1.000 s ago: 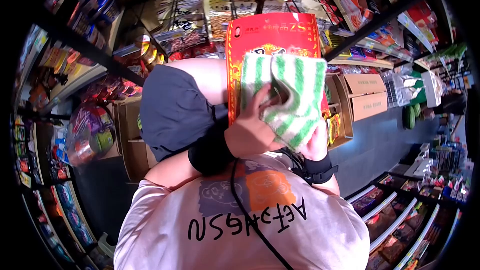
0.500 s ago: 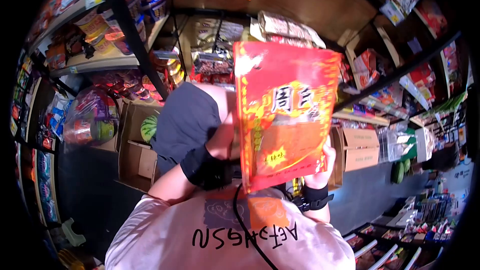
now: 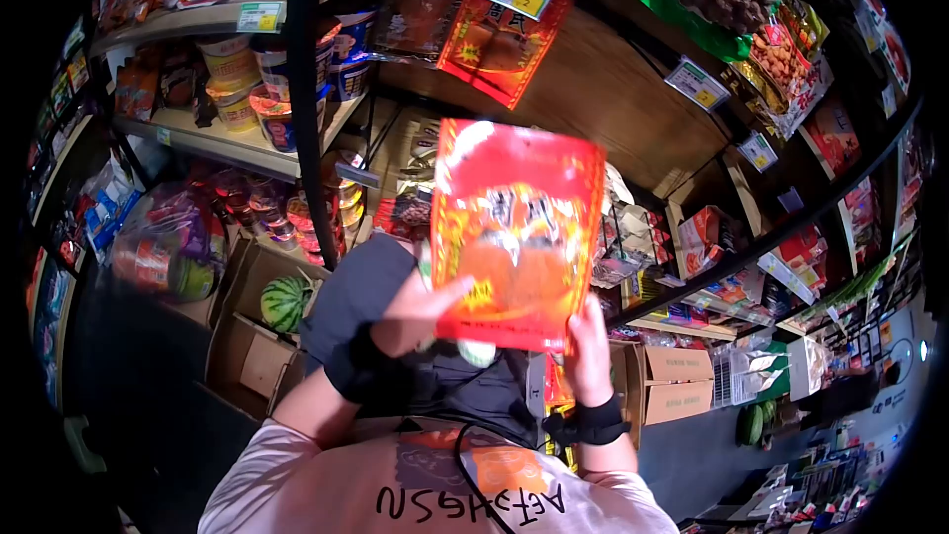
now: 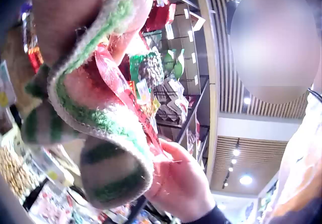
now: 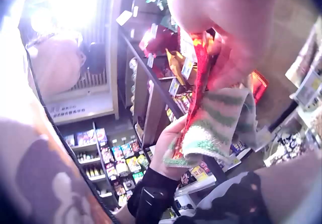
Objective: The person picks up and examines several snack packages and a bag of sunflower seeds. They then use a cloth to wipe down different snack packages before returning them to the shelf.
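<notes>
A red snack packet (image 3: 519, 237) with yellow lettering stands up in front of my torso, between both hands. My left hand (image 3: 410, 316) grips its left side, with the thumb over the front and the other fingers hidden behind. Low on the right edge, my right hand (image 3: 590, 351) pinches the packet. A green-and-white striped cloth (image 5: 216, 113) lies behind the packet on the left hand's side, and its loose folds (image 4: 111, 168) hang down in the left wrist view. Only small bits of this cloth (image 3: 477, 352) show below the packet from the head.
Shelves with cup noodles (image 3: 232, 89) and bagged snacks rise in front and on both sides. A similar red packet (image 3: 499, 44) hangs ahead. Cardboard boxes stand left (image 3: 259, 366) and right (image 3: 682, 381); a watermelon (image 3: 287, 304) sits in the left one. My bent knee is close below.
The cloth was on the packet's front under my left hand; now it is behind. The left hand has moved to the packet's left edge. My view has tilted up towards the shelves.
</notes>
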`<state>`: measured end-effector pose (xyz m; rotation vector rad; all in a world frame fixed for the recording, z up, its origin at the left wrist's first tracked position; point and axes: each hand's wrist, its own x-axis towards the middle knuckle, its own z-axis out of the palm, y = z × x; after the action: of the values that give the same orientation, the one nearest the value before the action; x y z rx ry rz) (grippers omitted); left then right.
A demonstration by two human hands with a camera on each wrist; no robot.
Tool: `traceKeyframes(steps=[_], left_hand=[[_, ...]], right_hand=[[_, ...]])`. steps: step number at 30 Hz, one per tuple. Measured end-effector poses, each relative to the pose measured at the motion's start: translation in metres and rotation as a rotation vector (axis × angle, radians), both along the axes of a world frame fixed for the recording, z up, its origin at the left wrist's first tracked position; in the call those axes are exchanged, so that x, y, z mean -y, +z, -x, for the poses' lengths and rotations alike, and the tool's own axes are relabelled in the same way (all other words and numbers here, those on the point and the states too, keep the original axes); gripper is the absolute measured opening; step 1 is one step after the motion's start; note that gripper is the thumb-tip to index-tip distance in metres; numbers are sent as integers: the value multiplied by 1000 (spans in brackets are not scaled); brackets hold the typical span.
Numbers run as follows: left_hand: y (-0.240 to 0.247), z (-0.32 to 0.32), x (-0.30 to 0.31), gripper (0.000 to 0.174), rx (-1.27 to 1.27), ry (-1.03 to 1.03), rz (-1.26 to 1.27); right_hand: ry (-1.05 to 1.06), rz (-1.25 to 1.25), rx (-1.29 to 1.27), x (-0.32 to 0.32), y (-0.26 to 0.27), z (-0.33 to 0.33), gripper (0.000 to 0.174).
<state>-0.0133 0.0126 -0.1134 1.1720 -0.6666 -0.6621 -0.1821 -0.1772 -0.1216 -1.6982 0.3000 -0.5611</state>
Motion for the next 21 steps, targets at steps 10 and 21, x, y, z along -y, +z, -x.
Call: traceKeyframes(steps=[10,21], left_hand=[[30,-111,30,35,-119,59,367],[45,-150,17,39,62,82,312]], right_hand=[[355,325,112,43,191,-156,35],[395,795,414,29,222,-214,43]])
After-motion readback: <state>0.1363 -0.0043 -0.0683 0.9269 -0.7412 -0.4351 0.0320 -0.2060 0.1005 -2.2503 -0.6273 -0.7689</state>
